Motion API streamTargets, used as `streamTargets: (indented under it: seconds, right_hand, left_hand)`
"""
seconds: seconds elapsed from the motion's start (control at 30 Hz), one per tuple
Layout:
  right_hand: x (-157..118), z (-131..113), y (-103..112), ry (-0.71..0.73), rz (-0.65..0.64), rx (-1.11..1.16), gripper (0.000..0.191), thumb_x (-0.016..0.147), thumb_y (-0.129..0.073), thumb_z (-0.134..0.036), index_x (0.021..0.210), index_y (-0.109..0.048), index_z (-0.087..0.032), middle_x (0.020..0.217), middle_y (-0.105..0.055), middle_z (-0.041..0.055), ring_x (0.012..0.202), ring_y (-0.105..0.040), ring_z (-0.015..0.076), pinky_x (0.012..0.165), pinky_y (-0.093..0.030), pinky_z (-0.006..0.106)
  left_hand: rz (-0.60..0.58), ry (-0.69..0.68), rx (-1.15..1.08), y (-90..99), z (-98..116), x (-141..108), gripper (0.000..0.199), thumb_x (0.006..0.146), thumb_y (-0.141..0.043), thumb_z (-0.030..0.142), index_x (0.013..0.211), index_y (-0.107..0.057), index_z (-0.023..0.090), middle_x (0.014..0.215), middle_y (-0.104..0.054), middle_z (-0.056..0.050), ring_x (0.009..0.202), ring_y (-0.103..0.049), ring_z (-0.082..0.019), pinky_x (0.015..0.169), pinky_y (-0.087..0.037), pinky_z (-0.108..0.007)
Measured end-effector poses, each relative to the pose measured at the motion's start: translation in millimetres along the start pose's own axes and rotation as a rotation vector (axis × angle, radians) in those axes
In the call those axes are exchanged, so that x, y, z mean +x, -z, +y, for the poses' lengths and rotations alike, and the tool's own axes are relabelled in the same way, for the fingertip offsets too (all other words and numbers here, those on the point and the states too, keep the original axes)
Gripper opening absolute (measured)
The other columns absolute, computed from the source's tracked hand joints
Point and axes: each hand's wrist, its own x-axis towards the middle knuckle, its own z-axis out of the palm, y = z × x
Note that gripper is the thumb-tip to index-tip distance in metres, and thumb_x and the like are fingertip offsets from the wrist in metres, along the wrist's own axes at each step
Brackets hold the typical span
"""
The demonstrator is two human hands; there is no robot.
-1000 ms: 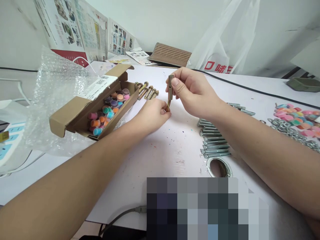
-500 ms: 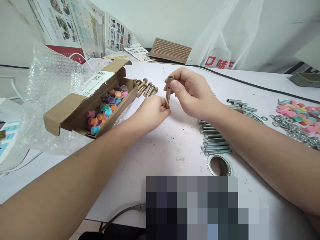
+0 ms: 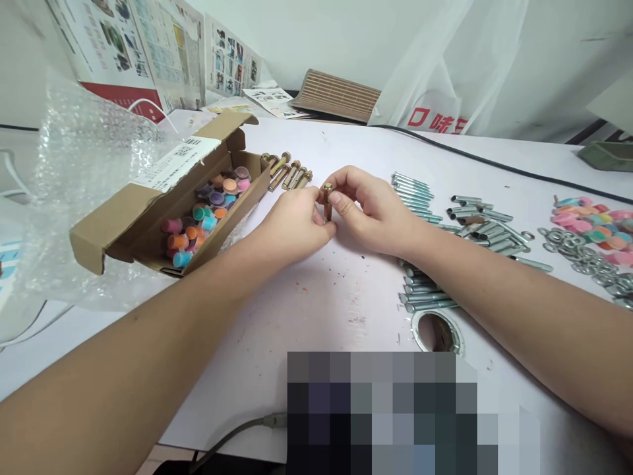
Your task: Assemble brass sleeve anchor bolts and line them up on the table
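Upright between my two hands stands a brass-coloured expansion bolt (image 3: 328, 206), a metal sleeve around its shank. The fingers of my left hand (image 3: 297, 221) are closed about its lower end, which they partly hide. My right hand (image 3: 368, 214) pinches the upper part with thumb and fingers, and the bolt's gold end shows at the sleeve's top. Just beyond my left hand, several similar gold expansion bolts (image 3: 291, 175) lie side by side. Silver bolts (image 3: 413, 191) are lined up beyond my right wrist, with more partly hidden below the forearm.
At left, an open cardboard box (image 3: 93, 227) holds colourful plastic caps (image 3: 198, 218) and rests against bubble wrap (image 3: 74, 165). Loose metal sleeves (image 3: 489, 231), washers (image 3: 568, 247) and more caps (image 3: 593, 221) lie at right. Nearer is a metal ring (image 3: 415, 330). A black cable (image 3: 475, 158) crosses the back.
The sleeve has come down over the bolt, so the bolt's end now shows at its top. My right hand has lowered toward my left, uncovering silver bolts behind it.
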Motion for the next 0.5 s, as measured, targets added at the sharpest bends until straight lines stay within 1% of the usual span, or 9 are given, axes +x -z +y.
streamTargets:
  seconds: [0.1,0.2,0.3,0.33,0.4,0.43,0.47,0.5]
  right_hand:
    - [-0.4,2.5,-1.3,-0.015,0.000,0.019,0.020,0.092,-0.054,-0.028,0.107,-0.057,-0.015,0.100,-0.069,0.0077,0.089,-0.064,0.0183,0.080,-0.051,0.035]
    - [2.0,2.8,-1.1,-0.010,0.013,0.004,0.023,0.087,-0.056,-0.029,0.105,-0.059,-0.014,0.099,-0.068,0.0068,0.087,-0.062,0.0173,0.079,-0.051,0.035]
    - [5.0,-8.6,5.7,0.006,0.044,-0.073,0.023,0.087,-0.056,-0.030,0.103,-0.060,-0.014,0.098,-0.067,0.0073,0.088,-0.062,0.0178,0.081,-0.051,0.037]
    - [4.5,-17.5,10.4,0.008,0.044,-0.121,0.024,0.087,-0.056,-0.030,0.105,-0.060,-0.014,0.101,-0.067,0.0082,0.091,-0.062,0.0189,0.084,-0.052,0.038]
    - [-0.8,-43.4,22.4,0.013,0.006,-0.257,0.028,0.088,-0.057,-0.031,0.110,-0.059,-0.014,0.109,-0.066,0.0103,0.100,-0.062,0.0220,0.089,-0.052,0.041]
    - [-6.0,-59.3,28.9,0.010,-0.041,-0.333,0.032,0.088,-0.059,-0.033,0.115,-0.059,-0.015,0.115,-0.065,0.0110,0.105,-0.061,0.0235,0.092,-0.052,0.042]
    - [-12.5,-75.8,35.0,0.011,-0.092,-0.396,0.036,0.088,-0.061,-0.037,0.118,-0.059,-0.016,0.117,-0.065,0.0110,0.106,-0.061,0.0245,0.089,-0.053,0.041]
    - [-19.8,-91.4,39.9,-0.004,-0.179,-0.436,0.042,0.087,-0.064,-0.041,0.122,-0.059,-0.018,0.119,-0.064,0.0107,0.107,-0.062,0.0256,0.085,-0.055,0.039]
  left_hand:
    - [0.013,0.003,0.004,2.1,4.6,-1.8,0.018,0.078,-0.062,0.030,0.071,-0.048,0.021,0.066,-0.061,0.001,0.060,-0.052,-0.014,0.057,-0.035,-0.029]
    - [0.014,-0.004,-0.019,3.6,6.9,-2.3,0.023,0.080,-0.059,0.030,0.067,-0.043,0.021,0.060,-0.053,0.002,0.058,-0.046,-0.012,0.057,-0.032,-0.029]
    - [-0.005,-0.005,-0.016,4.1,5.6,-1.7,0.026,0.081,-0.057,0.029,0.063,-0.040,0.021,0.057,-0.048,0.002,0.056,-0.042,-0.011,0.056,-0.029,-0.029]
    - [-0.010,-0.005,-0.015,4.0,4.6,-1.4,0.025,0.081,-0.057,0.029,0.063,-0.042,0.021,0.058,-0.049,0.002,0.057,-0.043,-0.012,0.057,-0.029,-0.030]
    - [-0.027,-0.004,-0.035,3.8,2.5,-0.8,0.021,0.080,-0.059,0.031,0.066,-0.048,0.020,0.062,-0.054,0.001,0.060,-0.047,-0.013,0.058,-0.031,-0.030]
    - [-0.029,-0.010,-0.050,3.7,1.6,-0.5,0.018,0.080,-0.060,0.031,0.069,-0.052,0.019,0.066,-0.057,0.000,0.063,-0.050,-0.014,0.059,-0.032,-0.029]
    - [-0.027,-0.016,-0.061,3.6,0.8,-0.3,0.015,0.080,-0.059,0.031,0.072,-0.056,0.019,0.069,-0.060,0.000,0.067,-0.053,-0.015,0.061,-0.033,-0.029]
    - [-0.037,-0.027,-0.070,3.5,0.1,-0.1,0.013,0.079,-0.060,0.030,0.074,-0.058,0.018,0.072,-0.062,-0.001,0.070,-0.055,-0.015,0.062,-0.035,-0.029]
